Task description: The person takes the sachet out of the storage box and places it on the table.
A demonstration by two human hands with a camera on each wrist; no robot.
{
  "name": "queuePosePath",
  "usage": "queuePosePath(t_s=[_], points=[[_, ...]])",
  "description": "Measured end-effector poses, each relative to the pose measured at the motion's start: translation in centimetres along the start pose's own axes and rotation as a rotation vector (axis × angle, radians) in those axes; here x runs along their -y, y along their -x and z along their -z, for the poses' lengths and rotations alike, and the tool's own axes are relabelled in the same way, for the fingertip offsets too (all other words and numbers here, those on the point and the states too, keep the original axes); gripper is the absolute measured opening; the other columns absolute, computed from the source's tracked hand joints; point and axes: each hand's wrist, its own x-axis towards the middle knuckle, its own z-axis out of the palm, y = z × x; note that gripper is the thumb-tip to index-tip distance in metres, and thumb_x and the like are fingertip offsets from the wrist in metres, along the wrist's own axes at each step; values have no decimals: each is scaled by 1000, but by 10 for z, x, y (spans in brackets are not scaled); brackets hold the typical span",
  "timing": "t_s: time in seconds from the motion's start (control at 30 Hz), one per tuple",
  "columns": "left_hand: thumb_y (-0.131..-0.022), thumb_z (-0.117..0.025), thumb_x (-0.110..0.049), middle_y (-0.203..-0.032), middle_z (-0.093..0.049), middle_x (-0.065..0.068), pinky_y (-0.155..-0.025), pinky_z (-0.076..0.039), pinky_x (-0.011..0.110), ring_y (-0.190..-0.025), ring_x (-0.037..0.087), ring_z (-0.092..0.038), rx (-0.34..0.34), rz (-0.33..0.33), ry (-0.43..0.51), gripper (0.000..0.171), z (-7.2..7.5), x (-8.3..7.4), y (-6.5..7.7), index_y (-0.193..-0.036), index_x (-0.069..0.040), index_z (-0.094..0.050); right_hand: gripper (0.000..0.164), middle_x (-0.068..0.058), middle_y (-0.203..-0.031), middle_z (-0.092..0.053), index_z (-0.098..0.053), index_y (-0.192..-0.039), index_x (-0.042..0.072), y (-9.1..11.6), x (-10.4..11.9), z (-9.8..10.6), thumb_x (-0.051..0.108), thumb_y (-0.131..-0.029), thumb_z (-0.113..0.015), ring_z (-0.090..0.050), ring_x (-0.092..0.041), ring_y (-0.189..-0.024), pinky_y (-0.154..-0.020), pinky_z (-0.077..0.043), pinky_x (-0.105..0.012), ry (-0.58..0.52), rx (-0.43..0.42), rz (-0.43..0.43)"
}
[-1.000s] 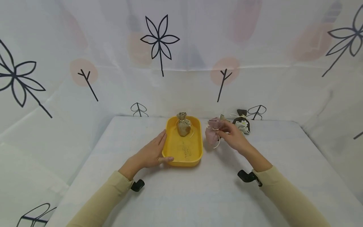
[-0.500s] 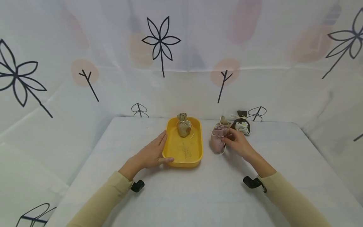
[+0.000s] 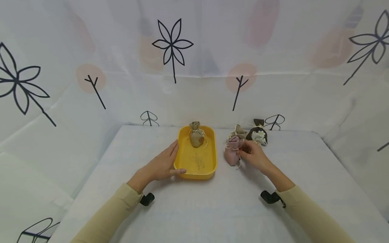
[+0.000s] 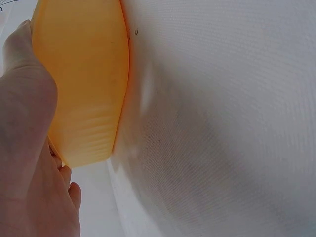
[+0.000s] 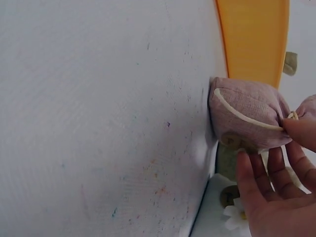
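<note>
My right hand point(image 3: 257, 158) pinches a pink drawstring pouch point(image 3: 232, 157) near its tied neck, thumb on one side and fingers on the other. In the right wrist view the bottom of the pink pouch point(image 5: 244, 106) meets the white tabletop, and its pale cord hangs along the side. My left hand point(image 3: 161, 164) rests against the left side of a yellow tray point(image 3: 194, 167), fingers straight along the wall and thumb at the front rim. Inside the tray, towards the back, stands an olive-beige drawstring pouch point(image 3: 197, 137).
Just behind the pink pouch is another beige pouch point(image 3: 240, 130), partly hidden. Beside it, at the back right, sits a dark brown pouch point(image 3: 257, 134) with a pale front and a white flower. A patterned white cloth backdrop point(image 3: 200, 98) rises behind the table.
My right hand has brought the pink pouch slightly right, towards me and down, away from the tray and in front of the beige pouch. The left hand and tray stay put.
</note>
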Motion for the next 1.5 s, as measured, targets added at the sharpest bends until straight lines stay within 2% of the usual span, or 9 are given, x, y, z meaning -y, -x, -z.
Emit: queuePosePath(t_s=[0.3,0.57,0.67,0.83,1.13,1.33,1.5], points=[[-93,-46,-78,-171,9,15,-127,-15,42,-158,29,-7,3,4,-3,115,0,1,0,-163,2,0,17,-17,-102,-68,-66,-108,-4,1,6,3,7,-96,-69,-64,-26,-91,-75,-52,-26,50,-23,22],[-92,-43,-81,-171,10,14,-127,-16,42,-158,29,-7,5,3,-15,117,-1,2,0,-163,2,0,30,-21,-116,-68,-65,-123,-5,10,10,11,10,-97,-69,-65,-34,-109,-94,-54,-46,45,-37,-4],[-92,-42,-82,-171,9,14,-127,-16,42,-158,29,-7,3,1,-15,117,-2,3,0,-163,2,-1,30,-21,-118,-68,-64,-123,-5,13,13,14,12,-99,-69,-64,-33,-110,-97,-54,-48,39,-39,-17],[-92,-45,-80,-172,9,13,-126,-16,42,-158,29,-7,6,7,-12,116,-3,3,2,-163,1,-1,32,-20,-119,-67,-63,-124,-4,19,21,19,16,-100,-68,-64,-32,-110,-95,-56,-42,34,-28,-38],[-93,-46,-79,-171,9,15,-127,-16,43,-158,30,-7,17,4,-15,116,0,1,2,-162,3,-1,28,-20,-117,-67,-63,-124,-4,22,39,21,11,-100,-67,-62,-26,-108,-87,-51,-13,39,-51,41],[-94,-51,-74,-171,6,18,-127,-17,44,-158,32,-8,14,-6,-5,115,5,-2,0,-162,4,-2,26,-16,-116,-67,-64,-122,-2,13,53,19,11,-100,-67,-62,-26,-108,-87,-52,-12,12,-43,97],[-93,-51,-75,-171,7,18,-127,-16,44,-158,32,-8,19,-5,-6,116,6,-2,0,-162,4,-1,28,-13,-118,-68,-65,-124,2,4,67,11,15,-100,-69,-63,-25,-107,-92,-56,-22,9,-2,98]])
